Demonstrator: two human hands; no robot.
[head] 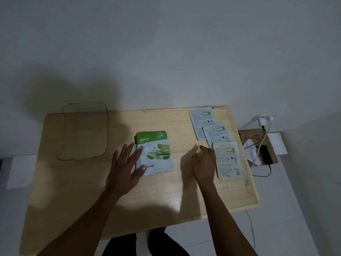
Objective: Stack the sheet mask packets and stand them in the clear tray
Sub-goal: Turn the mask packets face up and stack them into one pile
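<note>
A person's two bare hands work over a pale wooden desk (92,191) set against a white wall, seen from above in dim light. At the centre of the frame lies an aloe vera sheet mask packet (156,154), face up, green band at the top; a dark edge along its left side suggests more packets beneath it, though how many cannot be told. The left hand (125,169) lies flat and spread, its grip released, with fingertips resting on the packet's left edge. The right hand (203,163), right of centre, is loosely curled with nothing in its grip, its fingers just beside the nearest of three face-down packets. These three run in an overlapping diagonal row toward the upper right of the desk: a far packet (200,122), a middle packet (215,133) and a yellow-labelled packet (227,159). The clear tray (106,126) lies on the desk at the left of the frame, well apart from all the packets. At the right edge, beyond the desk, a cardboard box (251,135) and white charger cables (263,126) sit on the floor.
</note>
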